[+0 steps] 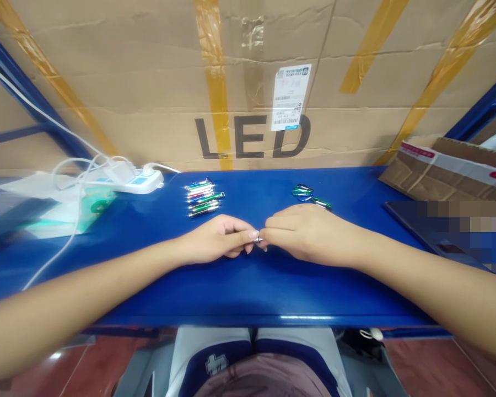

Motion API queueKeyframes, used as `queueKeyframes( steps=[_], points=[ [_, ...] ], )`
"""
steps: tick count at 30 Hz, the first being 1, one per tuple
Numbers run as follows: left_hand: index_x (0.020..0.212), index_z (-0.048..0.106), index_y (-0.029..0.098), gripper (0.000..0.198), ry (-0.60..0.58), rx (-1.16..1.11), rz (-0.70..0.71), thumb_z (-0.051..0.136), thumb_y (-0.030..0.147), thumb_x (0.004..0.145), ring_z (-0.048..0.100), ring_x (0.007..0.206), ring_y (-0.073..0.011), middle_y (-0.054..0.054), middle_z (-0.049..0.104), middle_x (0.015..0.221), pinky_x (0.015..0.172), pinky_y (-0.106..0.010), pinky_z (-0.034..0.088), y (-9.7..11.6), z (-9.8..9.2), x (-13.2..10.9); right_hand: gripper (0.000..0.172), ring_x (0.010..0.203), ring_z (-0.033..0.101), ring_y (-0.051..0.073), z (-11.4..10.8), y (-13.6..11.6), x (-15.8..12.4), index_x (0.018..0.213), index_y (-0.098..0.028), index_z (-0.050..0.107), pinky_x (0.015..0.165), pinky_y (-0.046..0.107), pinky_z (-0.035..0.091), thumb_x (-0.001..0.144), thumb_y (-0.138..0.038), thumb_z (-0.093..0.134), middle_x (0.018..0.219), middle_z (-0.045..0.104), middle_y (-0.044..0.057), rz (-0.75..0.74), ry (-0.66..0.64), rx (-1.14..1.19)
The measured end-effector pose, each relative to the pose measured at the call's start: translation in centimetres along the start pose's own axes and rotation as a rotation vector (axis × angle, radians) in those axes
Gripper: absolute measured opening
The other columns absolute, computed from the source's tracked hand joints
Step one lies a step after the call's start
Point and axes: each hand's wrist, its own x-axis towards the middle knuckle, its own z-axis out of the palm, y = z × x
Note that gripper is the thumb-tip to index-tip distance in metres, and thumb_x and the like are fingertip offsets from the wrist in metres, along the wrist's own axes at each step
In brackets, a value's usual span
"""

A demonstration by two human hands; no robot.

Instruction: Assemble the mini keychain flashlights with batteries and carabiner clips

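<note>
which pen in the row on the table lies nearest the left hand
The frontmost pen; the other pens all lie behind it, farther from the left hand.

My L. hand (219, 238), R. hand (310, 234) and forearms (119, 281) are bare. My lower garment (210, 334) is lt. grey w/ navy panels (289, 347); the L. panel bears a pale, approx. cross-shaped emblem (216, 364), its marking too sm. to read. My top (260, 380) is mauve.

Storeroom-like workspace: blue bench (240, 289), large carton (149, 99)
</note>
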Motion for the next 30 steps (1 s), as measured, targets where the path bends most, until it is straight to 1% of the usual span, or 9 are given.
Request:
queueKeyframes(
  steps=[3, 6, 11, 14, 19, 22, 24, 27, 30],
  points=[
    [0.09, 0.072, 0.01, 0.039, 0.02, -0.018, 0.016, 0.069, 0.049, 0.089, 0.037, 0.054, -0.0037, 0.001, 0.056, 0.075, 0.048, -0.021, 0.027, 0.1, 0.3, -0.1, 0.023, 0.07, 0.061, 0.014, 0.1, 0.1, 0.0, 0.089, -0.017, 0.064, 0.064, 0.025, 0.041, 0.104, -0.017, 0.047, 0.08, 0.068, 0.002, 0.078, 0.026, 0.129],
    [0.091, 0.071, 0.009, 0.039, -0.028, -0.095, 0.014, 0.068, 0.048, 0.09, 0.036, 0.054, -0.004, 0.0, 0.056, 0.075, 0.049, -0.022, 0.025, 0.2, 0.5, -0.1, 0.024, 0.072, 0.062, 0.013, 0.0, 0.1, 0.0, 0.089, -0.018, 0.063, 0.066, 0.024, 0.042, 0.107, -0.025, 0.047, 0.083, 0.068, 0.002, 0.136, 0.03, 0.201],
    [0.092, 0.071, 0.007, 0.035, -0.049, -0.284, 0.018, 0.071, 0.042, 0.088, 0.035, 0.055, -0.005, -0.003, 0.057, 0.075, 0.049, -0.022, 0.023, 0.0, 0.2, 0.1, 0.028, 0.071, 0.061, 0.013, -0.2, 0.4, -0.1, 0.094, -0.018, 0.063, 0.063, 0.025, 0.04, 0.108, -0.03, 0.043, 0.084, 0.068, 0.003, 0.143, 0.016, 0.087],
    [0.091, 0.069, 0.007, 0.035, -0.042, -0.327, 0.003, 0.074, 0.041, 0.085, 0.033, 0.053, -0.0045, -0.001, 0.055, 0.07, 0.048, -0.022, 0.022, -0.2, 0.1, 0.3, 0.028, 0.069, 0.059, 0.014, -0.1, 0.5, -0.2, 0.093, -0.018, 0.064, 0.06, 0.026, 0.039, 0.108, -0.027, 0.041, 0.083, 0.067, 0.003, 0.116, 0.003, 0.034],
    [0.092, 0.068, 0.008, 0.041, -0.032, -0.207, 0.002, 0.073, 0.048, 0.086, 0.031, 0.05, -0.0039, 0.003, 0.049, 0.066, 0.047, -0.021, 0.021, -0.4, 0.2, 0.3, 0.027, 0.069, 0.06, 0.014, 0.2, 0.5, -0.2, 0.088, -0.019, 0.066, 0.061, 0.026, 0.039, 0.102, -0.014, 0.044, 0.078, 0.068, 0.002, 0.101, 0.023, 0.088],
    [0.092, 0.067, 0.011, 0.04, 0.032, -0.043, 0.055, 0.065, 0.05, 0.091, 0.039, 0.054, -0.0063, 0.002, 0.053, 0.069, 0.051, -0.022, 0.031, -0.6, 0.4, 0.1, 0.026, 0.071, 0.061, 0.014, 0.5, 0.2, 0.0, 0.084, -0.018, 0.065, 0.066, 0.025, 0.043, 0.102, -0.019, 0.047, 0.079, 0.07, 0.004, 0.203, 0.074, 0.336],
    [0.093, 0.067, 0.013, 0.034, 0.113, 0.137, 0.145, 0.06, 0.045, 0.095, 0.047, 0.06, -0.0088, 0.0, 0.058, 0.074, 0.057, -0.023, 0.039, -0.7, 0.6, 0.0, 0.026, 0.069, 0.061, 0.014, 0.8, -0.1, 0.2, 0.079, -0.017, 0.064, 0.066, 0.025, 0.044, 0.101, -0.025, 0.052, 0.076, 0.069, 0.004, 0.338, 0.089, 0.53],
    [0.094, 0.069, 0.014, 0.023, 0.263, 0.484, 0.378, 0.055, 0.032, 0.098, 0.058, 0.075, -0.0137, -0.005, 0.066, 0.085, 0.071, -0.026, 0.047, -0.8, 0.9, -0.2, 0.031, 0.051, 0.053, 0.011, 1.3, -0.5, 0.6, 0.073, -0.017, 0.059, 0.052, 0.024, 0.041, 0.094, -0.039, 0.062, 0.06, 0.06, -0.002, 0.657, 0.035, 0.914],
    [0.101, 0.07, 0.014, 0.022, 0.338, 0.73, 0.552, 0.051, 0.024, 0.101, 0.063, 0.086, -0.0167, -0.009, 0.069, 0.094, 0.08, -0.028, 0.049, -0.7, 1.1, -0.5, 0.037, 0.037, 0.042, 0.007, 1.6, -0.7, 0.9, 0.073, -0.017, 0.058, 0.041, 0.022, 0.035, 0.083, -0.049, 0.074, 0.05, 0.05, -0.008, 0.915, 0.023, 1.4]
  ],
)
